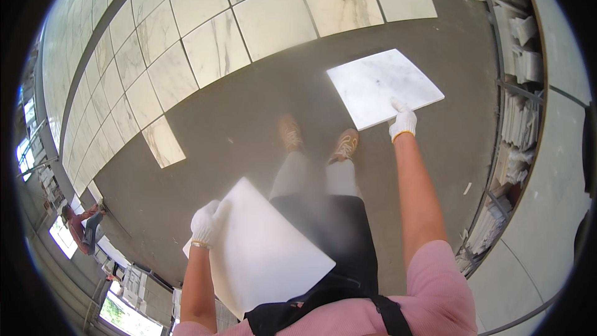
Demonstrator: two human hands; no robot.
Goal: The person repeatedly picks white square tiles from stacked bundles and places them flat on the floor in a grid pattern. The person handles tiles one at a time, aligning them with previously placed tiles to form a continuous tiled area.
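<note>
In white knit gloves, each of my hands grips a square stone tile. My left hand (205, 222) is closed on the upper left edge of a plain white tile (267, 249), which leans tilted against my body and thigh. My right hand (402, 119), arm stretched forward, pinches the near edge of a white marble tile (384, 84) with faint grey marks; the thumb lies on top and the fingers are hidden underneath. This tile is out ahead of my right shoe, and I cannot tell whether it touches the floor.
Rows of veined marble tiles (273, 18) lie on the grey floor (230, 130) ahead and to the left, thin gaps between them. A single tile (163, 142) juts from the near row. Racks with stacked slabs (519, 118) line the right. Another person (81, 230) crouches far left.
</note>
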